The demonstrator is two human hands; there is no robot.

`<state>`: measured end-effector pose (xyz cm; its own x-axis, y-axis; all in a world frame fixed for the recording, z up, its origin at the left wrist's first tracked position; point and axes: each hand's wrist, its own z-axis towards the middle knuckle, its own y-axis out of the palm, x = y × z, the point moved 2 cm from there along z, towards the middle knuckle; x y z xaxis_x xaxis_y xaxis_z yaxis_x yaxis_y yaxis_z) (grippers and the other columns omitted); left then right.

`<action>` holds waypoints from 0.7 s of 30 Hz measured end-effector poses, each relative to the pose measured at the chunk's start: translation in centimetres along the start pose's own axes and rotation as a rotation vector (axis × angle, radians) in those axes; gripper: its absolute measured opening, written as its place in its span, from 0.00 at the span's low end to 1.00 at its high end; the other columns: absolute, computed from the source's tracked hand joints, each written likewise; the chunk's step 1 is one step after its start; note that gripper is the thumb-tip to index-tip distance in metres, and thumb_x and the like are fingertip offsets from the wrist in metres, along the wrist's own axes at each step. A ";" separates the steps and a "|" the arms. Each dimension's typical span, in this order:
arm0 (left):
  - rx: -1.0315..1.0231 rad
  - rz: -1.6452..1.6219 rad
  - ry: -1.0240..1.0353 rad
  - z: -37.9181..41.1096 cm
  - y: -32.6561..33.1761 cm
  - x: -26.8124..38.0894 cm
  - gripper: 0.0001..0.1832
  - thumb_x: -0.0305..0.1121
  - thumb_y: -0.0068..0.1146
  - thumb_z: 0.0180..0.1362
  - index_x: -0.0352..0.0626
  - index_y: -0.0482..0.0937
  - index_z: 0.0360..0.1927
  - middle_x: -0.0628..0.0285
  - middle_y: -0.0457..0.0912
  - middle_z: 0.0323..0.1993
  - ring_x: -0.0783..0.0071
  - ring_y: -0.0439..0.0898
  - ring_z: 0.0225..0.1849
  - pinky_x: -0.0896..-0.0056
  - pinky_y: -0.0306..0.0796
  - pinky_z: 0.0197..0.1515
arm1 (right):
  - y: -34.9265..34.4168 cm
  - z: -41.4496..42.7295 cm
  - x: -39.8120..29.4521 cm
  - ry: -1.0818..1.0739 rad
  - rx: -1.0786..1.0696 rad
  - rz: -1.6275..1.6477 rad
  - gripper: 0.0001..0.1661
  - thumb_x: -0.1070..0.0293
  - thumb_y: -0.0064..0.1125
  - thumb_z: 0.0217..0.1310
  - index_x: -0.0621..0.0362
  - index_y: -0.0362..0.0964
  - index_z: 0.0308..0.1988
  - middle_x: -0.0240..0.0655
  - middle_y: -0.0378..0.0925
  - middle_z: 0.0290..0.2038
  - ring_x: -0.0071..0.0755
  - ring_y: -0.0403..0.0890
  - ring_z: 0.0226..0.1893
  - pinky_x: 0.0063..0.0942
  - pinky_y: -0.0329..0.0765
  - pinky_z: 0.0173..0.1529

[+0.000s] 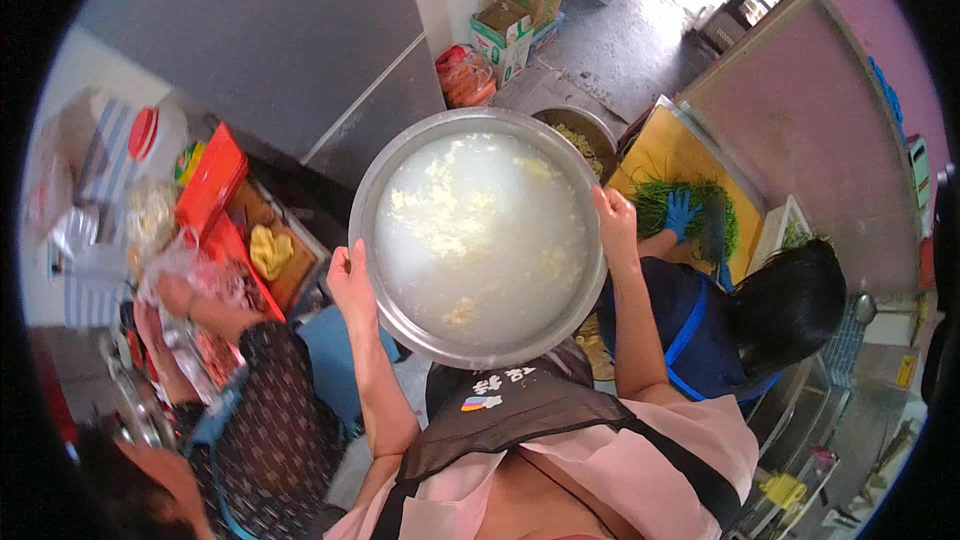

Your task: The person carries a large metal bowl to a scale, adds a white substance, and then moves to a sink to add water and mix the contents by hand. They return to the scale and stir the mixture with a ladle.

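Observation:
A wide, round metal basin (485, 353) is held level in front of my body. Cloudy liquid (420, 270) fills much of it, and pale yellowish crumbly bits (450, 214) lie in loose clumps there; what they are I cannot tell. My left hand (352, 281) grips the rim on the left side, its thumb over the edge. On the opposite side, my right hand (616, 221) is closed on the rim too. Beyond the basin and partly hidden by it stands another metal bowl (604, 127) with similar yellowish bits in it.
At right a co-worker's blue-gloved hand (681, 214) rests on chopped greens (724, 229) by a cleaver on a wooden board (656, 146). At left another co-worker handles plastic bags near a red tray (214, 180). Cardboard boxes (502, 37) line the passage ahead.

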<state>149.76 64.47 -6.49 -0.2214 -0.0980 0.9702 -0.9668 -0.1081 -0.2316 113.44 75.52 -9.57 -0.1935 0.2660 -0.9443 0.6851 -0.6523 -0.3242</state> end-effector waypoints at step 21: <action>-0.286 0.006 0.067 38.2 30.2 12.0 0.19 0.36 0.48 0.60 0.44 0.56 0.17 0.75 0.55 0.17 0.85 0.52 0.22 0.80 0.50 0.24 | 5.6 38.3 -7.6 0.066 0.266 0.071 0.23 0.58 0.54 0.57 0.60 0.56 0.18 0.21 0.51 0.17 0.16 0.52 0.21 0.22 0.53 0.23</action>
<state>122.79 22.27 -4.58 -0.2262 -0.0309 0.9736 -0.9599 0.1767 -0.2175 91.87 42.64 -6.37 -0.0998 0.2532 -0.9623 0.4851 -0.8320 -0.2692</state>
